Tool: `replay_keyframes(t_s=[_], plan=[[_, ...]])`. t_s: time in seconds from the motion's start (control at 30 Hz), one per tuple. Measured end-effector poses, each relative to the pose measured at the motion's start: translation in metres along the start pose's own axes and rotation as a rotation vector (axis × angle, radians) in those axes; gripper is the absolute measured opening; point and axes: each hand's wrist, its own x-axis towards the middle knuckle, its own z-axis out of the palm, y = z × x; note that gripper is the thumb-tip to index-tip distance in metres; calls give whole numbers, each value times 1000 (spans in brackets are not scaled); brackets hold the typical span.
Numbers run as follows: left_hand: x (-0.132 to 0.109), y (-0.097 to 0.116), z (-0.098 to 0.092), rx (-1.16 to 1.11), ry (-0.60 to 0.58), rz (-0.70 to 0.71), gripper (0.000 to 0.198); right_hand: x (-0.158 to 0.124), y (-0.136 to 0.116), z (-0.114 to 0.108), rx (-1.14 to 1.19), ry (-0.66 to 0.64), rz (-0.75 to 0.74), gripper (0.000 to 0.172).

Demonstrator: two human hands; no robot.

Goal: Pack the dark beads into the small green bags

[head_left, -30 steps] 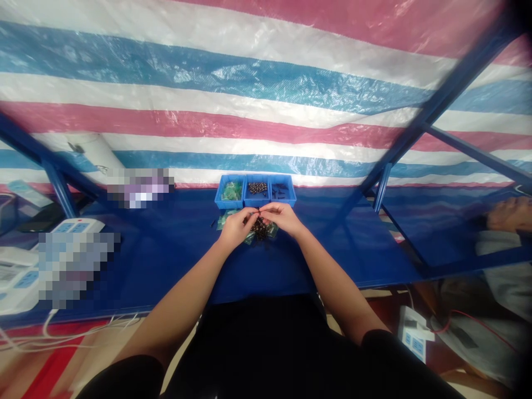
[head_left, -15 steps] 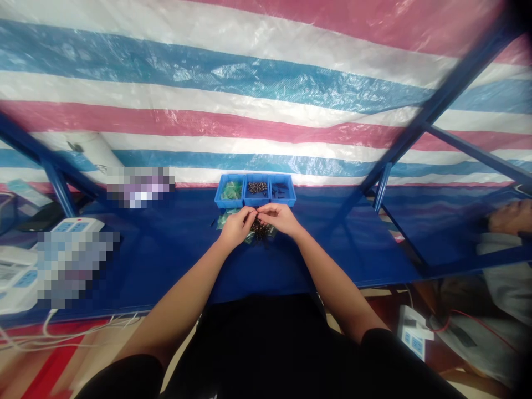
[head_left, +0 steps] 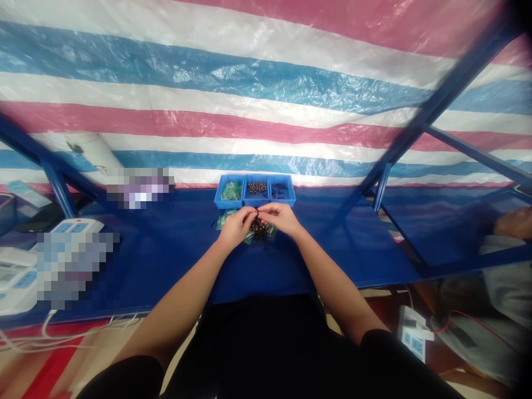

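Observation:
My left hand (head_left: 238, 226) and my right hand (head_left: 279, 217) meet at their fingertips, both closed in a pinch. Whatever sits between the fingers is too small to make out. Right below them lies a heap of small dark and brass-coloured parts (head_left: 260, 231), with clear greenish plastic packets (head_left: 224, 219) around it. Just beyond my hands stand three joined blue bins: the left bin (head_left: 228, 204) holds greenish packets, the middle bin (head_left: 256, 203) small brass-and-black pieces, and the right bin (head_left: 283, 203) a few dark slender pieces.
White power strips (head_left: 78, 226) and a blurred-out object (head_left: 77, 266) lie on the blue tabletop (head_left: 166, 249) at left. Blue frame posts (head_left: 380, 188) rise on both sides before a striped plastic sheet (head_left: 257, 122). Another person's hand (head_left: 513, 223) shows at far right.
My hands stay almost in place, fingertips still together over the heap. At the far right, the other person's hand has shifted slightly.

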Motion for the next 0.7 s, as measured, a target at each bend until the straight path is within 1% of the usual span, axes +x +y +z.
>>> replay_keyframes(t_s=[0.1, 0.3, 0.43, 0.53, 0.7], plan=[[0, -1, 0, 11, -11, -8, 26, -1, -1, 2, -3, 8, -11, 39], [0, 1, 0, 2, 6, -9, 25, -1, 1, 2, -10, 18, -27, 36], [0, 2, 0, 10, 49, -3, 27, 1, 2, 0, -4, 25, -15, 37], [0, 3, 0, 11, 70, 16, 25, 1, 1, 0, 3, 32, -13, 37], [0, 4, -2, -16, 23, 4, 26, 0, -1, 0, -11, 27, -17, 40]])
